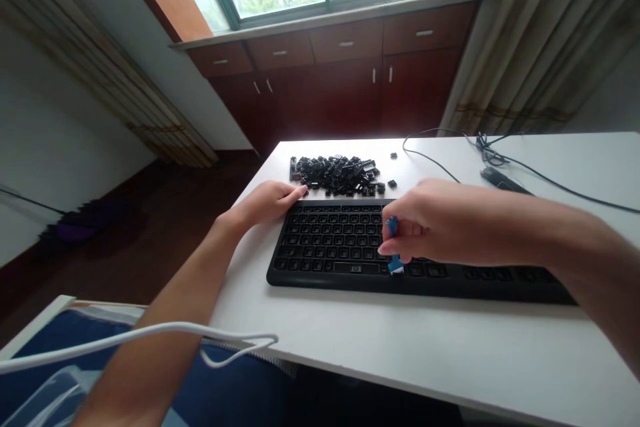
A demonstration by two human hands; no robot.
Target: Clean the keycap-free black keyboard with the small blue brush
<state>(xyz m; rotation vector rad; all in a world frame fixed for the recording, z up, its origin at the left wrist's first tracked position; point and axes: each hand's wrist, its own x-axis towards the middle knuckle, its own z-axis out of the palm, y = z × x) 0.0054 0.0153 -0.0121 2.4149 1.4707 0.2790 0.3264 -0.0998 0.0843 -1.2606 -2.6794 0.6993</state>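
A black keyboard point(350, 260) with its keycaps removed lies on a white table point(425, 347). My right hand point(425, 223) is closed on a small blue keycap puller point(393, 247), whose tip touches the keyboard's bottom row. My left hand point(267, 203) rests on the table at the keyboard's top left corner, fingers together and touching its edge. A pile of loose black keycaps point(335, 175) lies just behind the keyboard.
Black cables point(500, 160) and a dark device point(503, 180) lie at the table's back right. A white cord point(150, 337) loops across my left forearm. Wooden cabinets point(345, 73), a window and curtains stand behind the table.
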